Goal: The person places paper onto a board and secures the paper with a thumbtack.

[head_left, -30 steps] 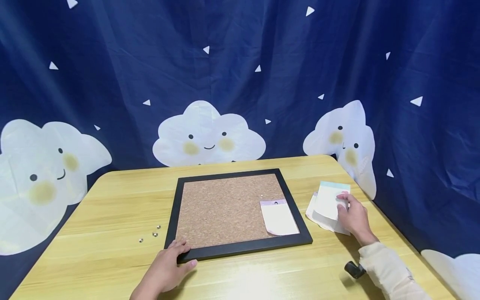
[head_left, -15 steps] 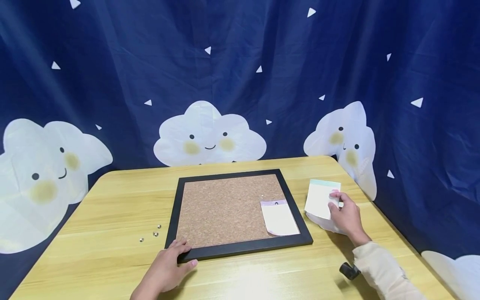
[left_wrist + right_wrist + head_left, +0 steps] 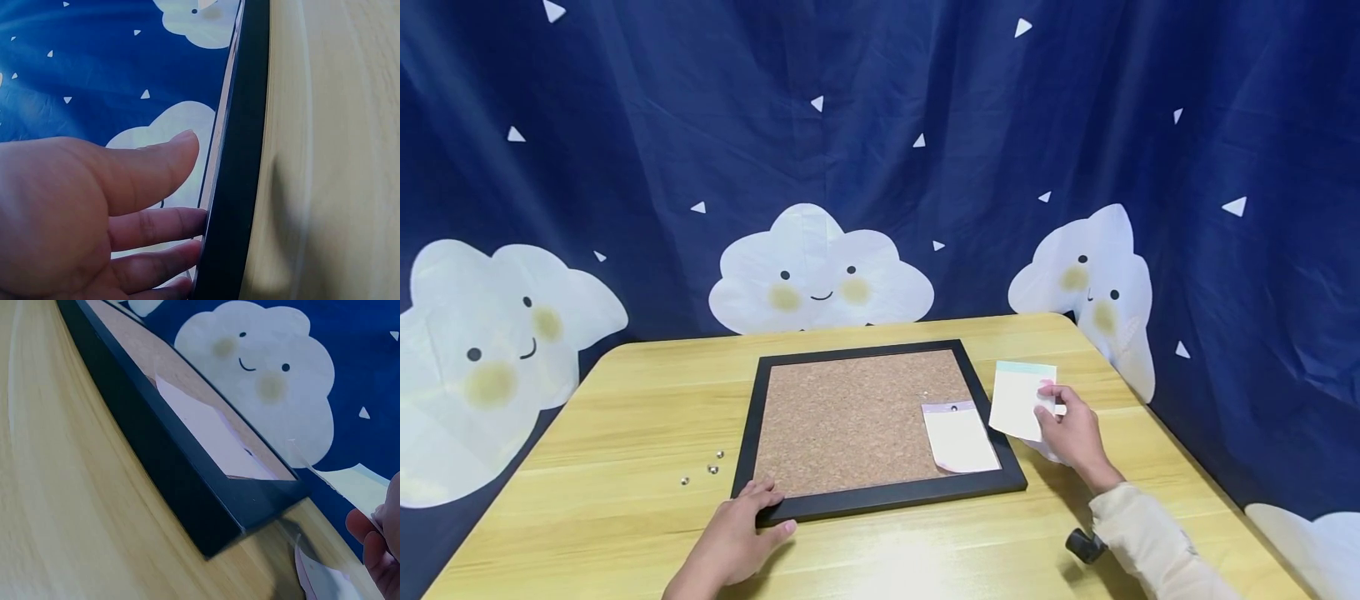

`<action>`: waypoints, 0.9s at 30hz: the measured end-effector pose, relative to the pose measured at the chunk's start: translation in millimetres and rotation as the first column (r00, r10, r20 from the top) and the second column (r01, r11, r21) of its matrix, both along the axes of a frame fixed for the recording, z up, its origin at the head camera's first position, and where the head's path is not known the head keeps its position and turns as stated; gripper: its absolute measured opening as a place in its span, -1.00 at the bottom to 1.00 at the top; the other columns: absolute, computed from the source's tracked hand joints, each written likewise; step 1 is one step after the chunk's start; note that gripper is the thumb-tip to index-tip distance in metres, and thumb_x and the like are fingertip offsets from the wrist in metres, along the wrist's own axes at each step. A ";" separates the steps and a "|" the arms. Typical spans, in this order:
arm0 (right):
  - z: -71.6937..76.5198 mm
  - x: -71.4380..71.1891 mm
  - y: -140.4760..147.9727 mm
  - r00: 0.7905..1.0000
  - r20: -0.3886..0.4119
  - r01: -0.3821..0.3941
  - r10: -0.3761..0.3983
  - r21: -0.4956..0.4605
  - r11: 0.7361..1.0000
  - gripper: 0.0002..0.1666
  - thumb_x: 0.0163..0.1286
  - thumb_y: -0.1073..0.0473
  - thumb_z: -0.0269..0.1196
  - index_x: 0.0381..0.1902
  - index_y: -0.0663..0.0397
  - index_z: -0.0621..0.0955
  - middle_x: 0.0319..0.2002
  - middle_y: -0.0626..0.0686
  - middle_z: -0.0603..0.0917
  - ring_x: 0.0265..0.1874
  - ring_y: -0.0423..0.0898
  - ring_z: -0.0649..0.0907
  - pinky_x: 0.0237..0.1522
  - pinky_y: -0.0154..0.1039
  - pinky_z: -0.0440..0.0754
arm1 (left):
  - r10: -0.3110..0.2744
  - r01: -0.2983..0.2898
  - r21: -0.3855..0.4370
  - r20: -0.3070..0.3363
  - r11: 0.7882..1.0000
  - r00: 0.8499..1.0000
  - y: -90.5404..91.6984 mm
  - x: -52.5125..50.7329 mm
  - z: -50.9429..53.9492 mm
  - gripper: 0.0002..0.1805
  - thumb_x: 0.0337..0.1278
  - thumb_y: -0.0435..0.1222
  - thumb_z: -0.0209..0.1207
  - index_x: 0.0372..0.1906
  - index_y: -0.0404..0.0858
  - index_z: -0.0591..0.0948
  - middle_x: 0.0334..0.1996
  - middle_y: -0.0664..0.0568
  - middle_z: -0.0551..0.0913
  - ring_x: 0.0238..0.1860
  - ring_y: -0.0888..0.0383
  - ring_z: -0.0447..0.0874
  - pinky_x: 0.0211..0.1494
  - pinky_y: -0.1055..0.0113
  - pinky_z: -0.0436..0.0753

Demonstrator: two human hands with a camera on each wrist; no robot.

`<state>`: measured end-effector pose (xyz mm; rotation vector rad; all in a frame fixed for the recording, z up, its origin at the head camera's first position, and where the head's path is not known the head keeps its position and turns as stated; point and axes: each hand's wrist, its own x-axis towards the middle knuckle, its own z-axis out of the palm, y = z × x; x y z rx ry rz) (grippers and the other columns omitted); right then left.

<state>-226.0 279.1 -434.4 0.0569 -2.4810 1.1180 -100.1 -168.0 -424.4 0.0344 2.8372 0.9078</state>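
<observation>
A black-framed cork board (image 3: 850, 425) lies on the table, with a purple-topped paper (image 3: 961, 440) pinned at its lower right. My left hand (image 3: 733, 533) rests on the frame's near left corner, its fingers relaxed; in the left wrist view the fingertips of that hand (image 3: 150, 225) touch the black frame (image 3: 234, 156). Beyond the board's right edge, my right hand (image 3: 1075, 433) pinches a green-topped paper (image 3: 1018, 400) by its right side. The right wrist view shows this paper (image 3: 356, 487) raised off the table, partly covered by the fingers (image 3: 372, 540).
Several small silver pins (image 3: 712, 469) lie left of the board. Another paper (image 3: 1047, 452) is on the table, partly under the held one. A black object (image 3: 1084, 546) hangs by the right sleeve (image 3: 1150, 542). A blue curtain (image 3: 865, 150) stands behind the table.
My right hand has carried the green-topped paper left, from over the loose paper toward the board's right edge. The left hand has stayed on the frame corner.
</observation>
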 end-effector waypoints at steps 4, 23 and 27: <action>-1.5 -0.9 -6.3 0.999 0.029 -0.028 0.029 -0.024 0.999 -0.72 0.29 0.40 0.21 -0.04 0.33 0.54 -0.11 0.40 0.58 -0.33 0.17 0.69 -0.37 -0.39 0.59 | -0.001 0.001 -0.005 0.001 1.000 1.000 0.0 -0.4 -0.5 -0.47 0.14 -0.10 0.32 0.12 -0.37 0.60 0.28 -0.28 0.41 0.38 -0.29 0.18 0.34 -0.23 0.23; -8.5 -2.3 -36.8 0.989 0.029 -0.140 0.142 -0.049 0.989 -0.73 0.25 0.45 0.25 -0.08 0.34 0.55 -0.16 0.34 0.59 -0.36 0.07 0.67 -0.37 -0.35 0.64 | 0.015 -0.015 0.004 0.009 1.000 1.000 0.1 -0.3 -0.6 -0.46 0.13 -0.08 0.32 0.11 -0.37 0.60 0.29 -0.28 0.40 0.38 -0.30 0.16 0.34 -0.25 0.20; -9.5 -2.2 -41.2 0.987 0.027 -0.154 0.156 -0.043 0.987 -0.74 0.24 0.45 0.26 -0.09 0.34 0.55 -0.18 0.32 0.60 -0.39 0.04 0.65 -0.40 -0.34 0.64 | 0.017 -0.017 0.007 0.001 1.000 1.000 -0.1 0.8 -0.5 -0.46 0.13 -0.08 0.32 0.11 -0.37 0.61 0.29 -0.28 0.40 0.38 -0.30 0.17 0.34 -0.26 0.20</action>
